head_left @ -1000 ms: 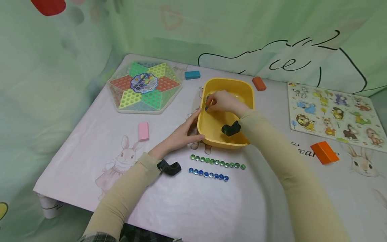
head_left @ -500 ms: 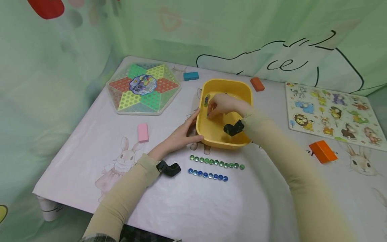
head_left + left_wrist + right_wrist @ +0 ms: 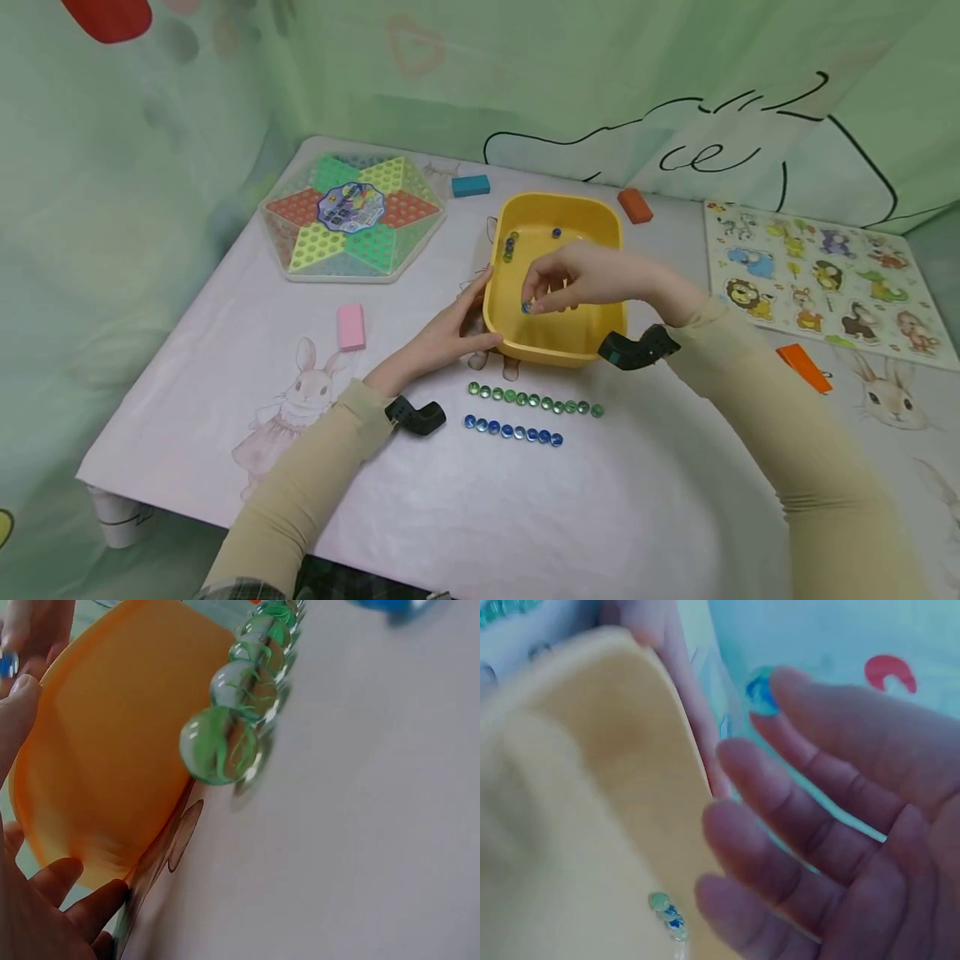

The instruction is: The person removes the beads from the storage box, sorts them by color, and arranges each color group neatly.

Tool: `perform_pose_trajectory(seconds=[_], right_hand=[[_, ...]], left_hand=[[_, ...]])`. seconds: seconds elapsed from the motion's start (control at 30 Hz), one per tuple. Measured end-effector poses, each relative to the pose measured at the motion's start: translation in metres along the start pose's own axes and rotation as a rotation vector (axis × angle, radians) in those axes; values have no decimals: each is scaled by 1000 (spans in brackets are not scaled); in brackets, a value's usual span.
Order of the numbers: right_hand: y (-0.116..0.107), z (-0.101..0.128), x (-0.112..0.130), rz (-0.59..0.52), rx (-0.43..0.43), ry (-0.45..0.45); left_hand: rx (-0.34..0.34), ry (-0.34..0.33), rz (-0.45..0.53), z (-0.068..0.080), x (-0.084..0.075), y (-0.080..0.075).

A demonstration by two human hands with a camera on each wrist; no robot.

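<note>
A yellow tub (image 3: 581, 218) stands mid-table with a few marbles (image 3: 509, 247) at its far left wall. My right hand (image 3: 534, 298) hovers over the tub's near part and pinches a blue marble (image 3: 527, 307) between thumb and fingertip; the same blue marble (image 3: 761, 691) shows in the right wrist view. My left hand (image 3: 480, 321) grips the tub's near left corner, thumb on the rim, and its fingers (image 3: 52, 900) curl round the tub (image 3: 112, 750). In front of the tub lie a row of green marbles (image 3: 532, 401) and a shorter row of blue marbles (image 3: 513, 432).
A hexagonal checkers board (image 3: 352, 215) lies far left and an animal puzzle board (image 3: 817, 279) at the right. Loose blocks: teal (image 3: 470, 185), red-orange (image 3: 634, 205), pink (image 3: 350, 325), orange (image 3: 804, 367). Green curtains close in the back and left.
My right hand has drawn back from the tub's far left wall toward its near side, carrying a blue marble. The left hand has stayed on the tub's corner.
</note>
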State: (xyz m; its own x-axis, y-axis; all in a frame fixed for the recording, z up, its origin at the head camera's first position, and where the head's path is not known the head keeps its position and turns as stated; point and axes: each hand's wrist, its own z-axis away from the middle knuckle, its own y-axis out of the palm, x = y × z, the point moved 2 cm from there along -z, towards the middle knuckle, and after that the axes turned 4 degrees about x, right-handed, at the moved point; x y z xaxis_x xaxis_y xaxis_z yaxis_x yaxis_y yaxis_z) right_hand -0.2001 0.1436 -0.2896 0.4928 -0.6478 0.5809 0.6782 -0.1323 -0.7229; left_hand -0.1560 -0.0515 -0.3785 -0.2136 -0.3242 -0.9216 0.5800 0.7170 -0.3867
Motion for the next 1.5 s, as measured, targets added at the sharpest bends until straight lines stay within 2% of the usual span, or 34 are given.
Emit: perform_pose_trajectory(seconds=[0.1, 0.23, 0.47, 0.57, 0.8, 0.9, 1.13, 1.3, 1.5], right_hand=[[8, 17, 5, -56, 16, -52], [22, 39, 7, -111, 19, -63], [52, 66, -1, -174, -28, -166], [65, 74, -4, -195, -58, -169], [99, 92, -14, -291, -109, -60], [113, 96, -19, -325, -138, -54], [142, 97, -32, -423, -247, -72], [157, 94, -37, -396, -303, -40], [162, 91, -31, -330, -333, 80]], left_hand=[[0, 3, 10, 0, 1, 0], [0, 8, 19, 0, 4, 0], [-1, 18, 32, 2, 5, -1], [-1, 21, 35, 2, 5, -1], [9, 17, 37, 2, 4, 0], [10, 24, 42, 1, 5, 0], [-8, 43, 25, -13, 34, 4], [-14, 58, 26, -15, 38, 4], [-12, 35, 21, -14, 35, 4]])
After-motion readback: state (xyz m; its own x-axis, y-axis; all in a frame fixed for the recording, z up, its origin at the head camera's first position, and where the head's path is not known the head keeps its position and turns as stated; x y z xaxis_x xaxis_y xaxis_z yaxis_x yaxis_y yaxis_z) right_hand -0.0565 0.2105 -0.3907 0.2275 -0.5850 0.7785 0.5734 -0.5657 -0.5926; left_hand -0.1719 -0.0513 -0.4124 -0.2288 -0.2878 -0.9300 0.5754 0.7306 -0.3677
